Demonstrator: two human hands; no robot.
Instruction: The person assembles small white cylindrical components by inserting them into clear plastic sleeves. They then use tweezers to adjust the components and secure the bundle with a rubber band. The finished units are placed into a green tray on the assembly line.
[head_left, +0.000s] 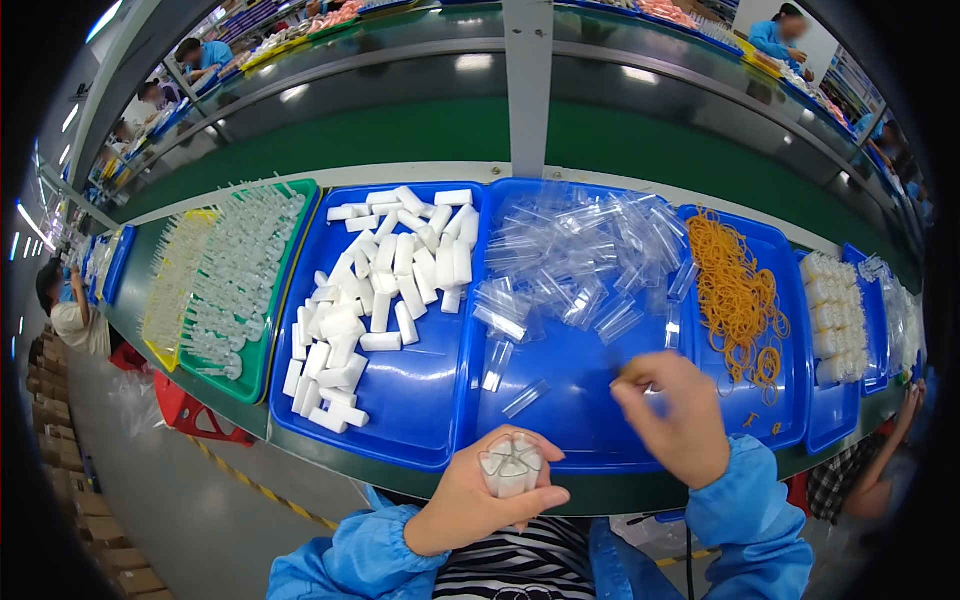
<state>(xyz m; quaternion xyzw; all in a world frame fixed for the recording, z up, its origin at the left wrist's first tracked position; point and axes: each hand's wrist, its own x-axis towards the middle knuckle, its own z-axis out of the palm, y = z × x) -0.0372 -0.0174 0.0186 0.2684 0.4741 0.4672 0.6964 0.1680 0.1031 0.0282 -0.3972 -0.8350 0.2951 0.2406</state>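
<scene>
My left hand [487,488] is closed round an upright bundle of clear and white wedge-shaped pieces [512,466], their ends fanned in a ring. Its fingers wrap the sides, and the lower part is hidden. To the right, above the front of a blue tray [570,425], my right hand [675,410] is bent with thumb and fingers drawn together. Motion blurs it, and whatever the fingertips hold cannot be made out. Nearest to it are clear plastic sleeves [590,260] heaped in that tray and orange rubber bands [735,290] in the tray to its right.
White blocks [385,270] fill another blue tray on the left. Beyond it, green and yellow trays hold clear thin-stemmed parts [240,265]. White bundled pieces [835,315] stand at the right. A metal post [527,90] rises behind the trays. Other people work at far benches.
</scene>
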